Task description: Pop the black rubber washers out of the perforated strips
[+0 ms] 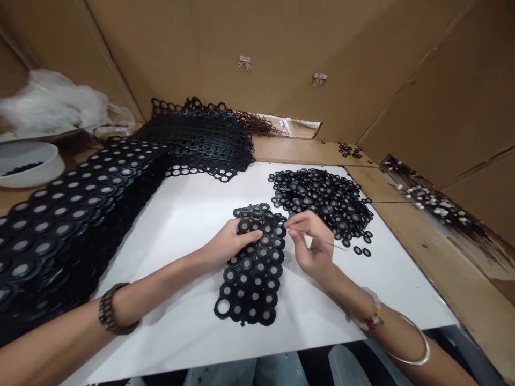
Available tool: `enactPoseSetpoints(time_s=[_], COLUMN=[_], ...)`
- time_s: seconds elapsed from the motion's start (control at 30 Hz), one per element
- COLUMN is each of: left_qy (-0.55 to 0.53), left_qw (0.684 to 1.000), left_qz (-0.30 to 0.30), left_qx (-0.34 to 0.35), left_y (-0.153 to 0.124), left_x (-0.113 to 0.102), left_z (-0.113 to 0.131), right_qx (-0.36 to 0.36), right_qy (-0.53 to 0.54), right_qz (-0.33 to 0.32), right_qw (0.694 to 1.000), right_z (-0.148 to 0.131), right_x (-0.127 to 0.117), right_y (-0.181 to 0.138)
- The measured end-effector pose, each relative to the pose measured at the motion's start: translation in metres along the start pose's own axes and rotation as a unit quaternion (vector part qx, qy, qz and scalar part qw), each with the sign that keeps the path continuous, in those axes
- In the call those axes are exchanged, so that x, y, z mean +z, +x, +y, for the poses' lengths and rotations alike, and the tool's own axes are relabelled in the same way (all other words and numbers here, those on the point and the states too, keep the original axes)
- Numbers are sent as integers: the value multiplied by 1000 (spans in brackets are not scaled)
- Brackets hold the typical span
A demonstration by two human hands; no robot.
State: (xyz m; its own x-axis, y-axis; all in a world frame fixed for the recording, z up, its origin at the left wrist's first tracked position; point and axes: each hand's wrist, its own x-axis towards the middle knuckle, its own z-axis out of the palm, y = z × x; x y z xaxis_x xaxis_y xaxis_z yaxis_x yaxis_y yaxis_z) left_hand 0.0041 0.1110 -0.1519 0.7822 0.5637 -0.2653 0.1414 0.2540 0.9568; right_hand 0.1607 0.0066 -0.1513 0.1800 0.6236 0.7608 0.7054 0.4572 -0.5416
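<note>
A small black sheet of joined rings (pixel 251 273) lies flat on the white board (pixel 189 214) in front of me. My left hand (pixel 231 244) rests on its upper left part, fingers curled and pressing it down. My right hand (pixel 311 244) is at the sheet's upper right edge, fingers pinched on a thin needle-like stick (pixel 328 242) that points right. Just beyond my right hand lies a heap of loose black rings (pixel 324 198).
A long stack of black ring sheets (pixel 80 209) runs along the left and curls over at the back. A white bowl (pixel 26 163) sits far left. Cardboard walls enclose the back and right. More rings and thin sticks (pixel 438 206) lie along the right.
</note>
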Motion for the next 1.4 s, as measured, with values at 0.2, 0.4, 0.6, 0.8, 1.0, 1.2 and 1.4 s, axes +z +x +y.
enactPoseSetpoints(time_s=[0.2,0.4,0.6,0.8,1.0,1.2,1.4], left_qy=[-54,-134,-87,-14,45,-187,-234], left_qw=[998,991,995,995,989,981,959], left_qz=[18,-2,-15,-50,-46,-53,-48], left_qx=[15,20,42,85,130,16,-154], left_y=[-1,-1,-3,-4,-3,-6,-12], left_x=[2,2,4,3,5,8,7], left_z=[-4,-6,-5,-4,-6,0,2], right_qx=[-51,-64,-87,-91,-111,-141,-147], right_qy=[26,-31,-74,-97,-136,-117,-92], right_qz=[-69,-110,-90,-102,-119,-144,-110], right_qw=[996,991,989,986,977,972,979], right_z=[-3,-4,2,-1,2,9,5], right_x=[3,2,5,6,8,9,17], right_y=[-4,-7,-12,-11,-11,-6,-8])
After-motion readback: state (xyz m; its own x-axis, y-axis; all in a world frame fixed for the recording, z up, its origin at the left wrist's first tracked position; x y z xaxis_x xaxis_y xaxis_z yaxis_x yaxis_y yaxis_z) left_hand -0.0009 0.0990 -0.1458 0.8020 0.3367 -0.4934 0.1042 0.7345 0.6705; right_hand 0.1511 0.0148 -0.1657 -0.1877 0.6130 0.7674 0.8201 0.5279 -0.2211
